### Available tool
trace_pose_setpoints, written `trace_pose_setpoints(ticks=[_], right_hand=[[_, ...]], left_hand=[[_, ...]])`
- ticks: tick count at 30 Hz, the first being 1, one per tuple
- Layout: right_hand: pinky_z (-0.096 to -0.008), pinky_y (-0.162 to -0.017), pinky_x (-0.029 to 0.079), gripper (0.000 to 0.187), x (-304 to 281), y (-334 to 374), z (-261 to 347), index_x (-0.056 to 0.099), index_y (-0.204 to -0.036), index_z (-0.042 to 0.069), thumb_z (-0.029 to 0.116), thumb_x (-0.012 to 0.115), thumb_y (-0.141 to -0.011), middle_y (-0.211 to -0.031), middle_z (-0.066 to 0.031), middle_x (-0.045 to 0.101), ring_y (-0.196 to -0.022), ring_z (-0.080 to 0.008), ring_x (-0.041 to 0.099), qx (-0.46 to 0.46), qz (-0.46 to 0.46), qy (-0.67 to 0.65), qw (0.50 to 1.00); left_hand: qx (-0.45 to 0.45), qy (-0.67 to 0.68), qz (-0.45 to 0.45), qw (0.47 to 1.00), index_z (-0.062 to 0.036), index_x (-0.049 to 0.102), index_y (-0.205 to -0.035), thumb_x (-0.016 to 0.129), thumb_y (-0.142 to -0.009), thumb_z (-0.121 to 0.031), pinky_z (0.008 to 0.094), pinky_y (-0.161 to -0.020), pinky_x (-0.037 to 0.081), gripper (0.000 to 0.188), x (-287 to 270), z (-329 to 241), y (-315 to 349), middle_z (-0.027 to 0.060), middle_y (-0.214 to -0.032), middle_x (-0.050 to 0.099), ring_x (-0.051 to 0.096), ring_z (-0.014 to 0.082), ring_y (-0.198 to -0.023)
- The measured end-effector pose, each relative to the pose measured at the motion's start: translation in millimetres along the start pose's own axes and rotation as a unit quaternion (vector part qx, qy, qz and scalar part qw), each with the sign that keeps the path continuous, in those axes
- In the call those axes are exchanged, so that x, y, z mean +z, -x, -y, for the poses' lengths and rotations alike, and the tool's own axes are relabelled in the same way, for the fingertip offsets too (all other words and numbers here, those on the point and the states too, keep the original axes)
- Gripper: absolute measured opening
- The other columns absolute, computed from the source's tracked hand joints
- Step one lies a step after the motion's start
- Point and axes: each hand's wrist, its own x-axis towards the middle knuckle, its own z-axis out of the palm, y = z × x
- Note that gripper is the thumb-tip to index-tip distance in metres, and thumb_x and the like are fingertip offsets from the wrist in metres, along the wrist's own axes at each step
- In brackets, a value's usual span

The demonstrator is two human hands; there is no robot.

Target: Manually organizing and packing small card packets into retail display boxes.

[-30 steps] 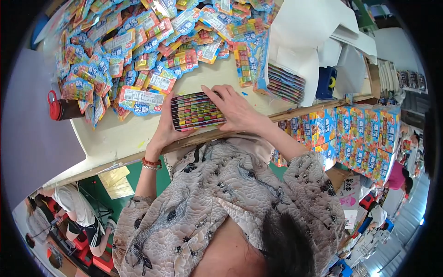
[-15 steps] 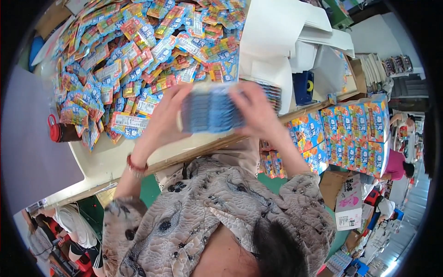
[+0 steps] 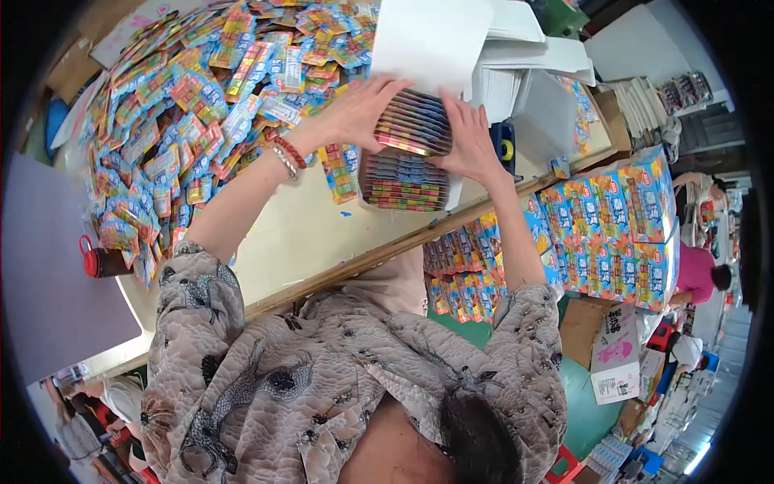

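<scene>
Between my two hands is a stack of flat, colourful blister packs (image 3: 414, 121), its edges facing up. My left hand (image 3: 360, 113) presses against the stack's left side, fingers over the far corner. My right hand (image 3: 472, 141) closes on its right side, thumb at the near corner. Just nearer to me, a second row of the same packs (image 3: 403, 184) stands in what looks like an open box. A loose pack (image 3: 339, 173) lies left of that row. White card sheets (image 3: 427, 40) lie just beyond my hands.
A large heap of loose packs (image 3: 185, 121) covers the table's left and far side. A red-lidded jar (image 3: 103, 260) stands at the left edge. A tape dispenser (image 3: 505, 149) sits to the right. Filled display boxes (image 3: 613, 230) are stacked beyond the wooden table edge (image 3: 387, 246).
My hands have moved away from me and slightly right with a stack of packs. It now sits at the far side of a row of packs on the table.
</scene>
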Motion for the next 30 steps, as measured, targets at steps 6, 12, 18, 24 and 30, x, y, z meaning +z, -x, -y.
trace_pose_setpoints(ticks=[6,12,18,24,30], right_hand=[[-0.0688,-0.107,0.018,0.110,3.6,-5.7,-3.7,0.017,-0.151,0.021,0.027,0.077,-0.059,-0.126,-0.0119,0.042,-0.124,-0.0328,0.042,0.008,0.061,0.075,0.995],[-0.0661,-0.110,0.014,0.108,3.1,-3.2,7.6,0.017,-0.151,0.021,0.028,0.081,-0.064,-0.147,-0.0109,0.029,-0.138,-0.0301,0.028,-0.023,0.031,0.130,0.991],[-0.0627,-0.109,0.018,0.105,23.4,-8.4,18.7,0.021,-0.150,0.019,0.018,0.082,-0.064,-0.145,-0.0135,0.029,-0.136,-0.0306,0.028,-0.011,0.030,0.137,0.990],[-0.0676,-0.104,0.020,0.073,45.5,-1.4,17.2,0.029,-0.148,0.020,0.001,0.053,-0.082,-0.138,-0.0146,0.034,-0.133,-0.0294,0.032,-0.033,0.042,0.251,0.967],[-0.0671,-0.108,0.014,0.076,41.2,-13.6,8.5,0.025,-0.149,0.016,0.012,0.060,-0.082,-0.152,-0.0172,0.022,-0.142,-0.0304,0.021,-0.005,0.140,0.245,0.959]], left_hand=[[-0.032,0.024,0.014,0.999,-0.0088,0.029,-0.141,0.081,-0.057,-0.022,0.0440,-0.106,0.036,0.099,11.4,1.9,3.0,0.0176,-0.134,0.041,0.041,0.0378,-0.125],[-0.061,0.047,0.025,0.997,-0.0085,0.028,-0.140,0.081,-0.059,-0.025,0.0438,-0.109,0.032,0.098,16.7,15.7,3.4,0.0171,-0.135,0.040,0.040,0.0354,-0.127],[-0.105,0.030,0.054,0.993,-0.0087,0.025,-0.139,0.084,-0.057,-0.032,0.0467,-0.113,0.022,0.104,30.6,25.2,0.7,0.0187,-0.135,0.039,0.033,0.0384,-0.132],[-0.095,-0.063,0.104,0.988,-0.0062,0.022,-0.143,0.082,-0.056,-0.054,0.0522,-0.114,0.016,0.115,31.1,24.0,9.1,0.0193,-0.136,0.038,0.033,0.0368,-0.132],[-0.070,-0.204,-0.024,0.976,-0.0055,0.028,-0.146,0.050,-0.088,-0.058,0.0581,-0.110,0.016,0.081,54.0,2.6,3.4,0.0154,-0.139,0.039,0.036,0.0332,-0.130]])
